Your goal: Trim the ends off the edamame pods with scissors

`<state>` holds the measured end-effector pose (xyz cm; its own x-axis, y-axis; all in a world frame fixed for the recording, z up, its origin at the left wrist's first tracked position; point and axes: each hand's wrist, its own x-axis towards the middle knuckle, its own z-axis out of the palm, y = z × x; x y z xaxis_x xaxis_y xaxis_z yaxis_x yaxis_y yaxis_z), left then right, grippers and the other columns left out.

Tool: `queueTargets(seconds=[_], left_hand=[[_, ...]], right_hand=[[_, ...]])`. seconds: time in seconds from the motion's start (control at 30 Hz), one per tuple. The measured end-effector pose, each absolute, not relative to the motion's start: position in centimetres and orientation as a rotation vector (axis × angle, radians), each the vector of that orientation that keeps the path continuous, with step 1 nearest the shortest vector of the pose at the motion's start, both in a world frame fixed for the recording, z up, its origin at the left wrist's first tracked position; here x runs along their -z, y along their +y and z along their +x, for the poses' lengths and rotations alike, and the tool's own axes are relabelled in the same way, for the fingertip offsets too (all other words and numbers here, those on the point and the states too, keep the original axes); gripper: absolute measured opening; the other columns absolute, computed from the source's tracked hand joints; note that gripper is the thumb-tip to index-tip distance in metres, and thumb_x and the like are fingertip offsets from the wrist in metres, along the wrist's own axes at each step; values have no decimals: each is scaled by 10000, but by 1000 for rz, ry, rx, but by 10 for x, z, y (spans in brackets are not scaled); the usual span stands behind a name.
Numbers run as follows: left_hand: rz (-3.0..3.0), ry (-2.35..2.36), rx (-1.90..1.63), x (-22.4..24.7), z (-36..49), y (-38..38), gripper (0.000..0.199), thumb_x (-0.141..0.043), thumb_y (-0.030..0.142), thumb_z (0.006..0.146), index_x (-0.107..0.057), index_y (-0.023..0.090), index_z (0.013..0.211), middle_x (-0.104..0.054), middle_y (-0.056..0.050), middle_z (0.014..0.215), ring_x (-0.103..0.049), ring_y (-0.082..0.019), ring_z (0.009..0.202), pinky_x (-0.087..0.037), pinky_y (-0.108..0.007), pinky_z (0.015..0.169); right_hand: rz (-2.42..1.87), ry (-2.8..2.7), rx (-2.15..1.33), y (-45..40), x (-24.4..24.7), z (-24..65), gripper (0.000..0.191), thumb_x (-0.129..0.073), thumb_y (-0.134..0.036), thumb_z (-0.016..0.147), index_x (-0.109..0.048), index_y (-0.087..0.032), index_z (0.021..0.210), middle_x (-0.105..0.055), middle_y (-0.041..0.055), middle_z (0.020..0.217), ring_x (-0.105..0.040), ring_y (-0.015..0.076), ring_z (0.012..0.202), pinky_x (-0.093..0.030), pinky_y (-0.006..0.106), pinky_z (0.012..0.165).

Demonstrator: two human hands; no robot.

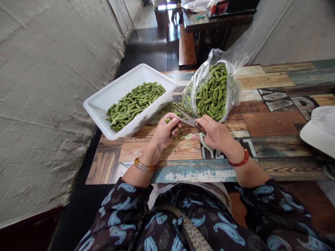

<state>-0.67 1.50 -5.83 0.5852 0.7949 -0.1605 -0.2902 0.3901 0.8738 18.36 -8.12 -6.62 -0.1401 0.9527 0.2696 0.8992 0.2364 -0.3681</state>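
from my end, head view: left hand [167, 131] is closed on at least one pod [168, 120], green showing by the thumb; how many more sit in the palm i can't tell. right hand [216, 134] is wrapped round the scissors [188, 120], thumb seemingly through a loop, blades parted a little and aimed at the left fingertips. i read that closeness as deliberate: a pod end would meet the blades with hardly any reach.

more pods [134, 104] lie heaped in the white tub [111, 93] on the left, others in the clear bag [232, 92] on the right. bag mouth faces me, i'd guess for easy dipping. tub sits angled, a long side near the left hand, likely for a short drop. scraps [170, 108] litter the table [162, 151] between them, roughly where cuttings would fall.
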Motion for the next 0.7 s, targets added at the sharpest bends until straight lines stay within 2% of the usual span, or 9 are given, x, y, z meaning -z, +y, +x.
queueTargets(seconds=[0.27,0.7], left_hand=[[948,652,-735,56,-6,15,380,-809,349,692,-477,182,770,-553,61,579,-315,-3,372,-179,-147,386],[909,631,-643,59,-7,16,343,-765,325,730,-454,184,763,-539,60,585,-307,-2,374,-179,-139,381]], right_hand=[[-1669,-2062,-151,-82,65,184,378,-652,-431,907,-570,-207,1200,-609,102,1058,-621,283,913,-502,370,708],[-1641,-2125,-166,-81,70,185,244,-606,-433,942,-558,-202,1006,-587,87,954,-572,261,849,-457,356,705]])
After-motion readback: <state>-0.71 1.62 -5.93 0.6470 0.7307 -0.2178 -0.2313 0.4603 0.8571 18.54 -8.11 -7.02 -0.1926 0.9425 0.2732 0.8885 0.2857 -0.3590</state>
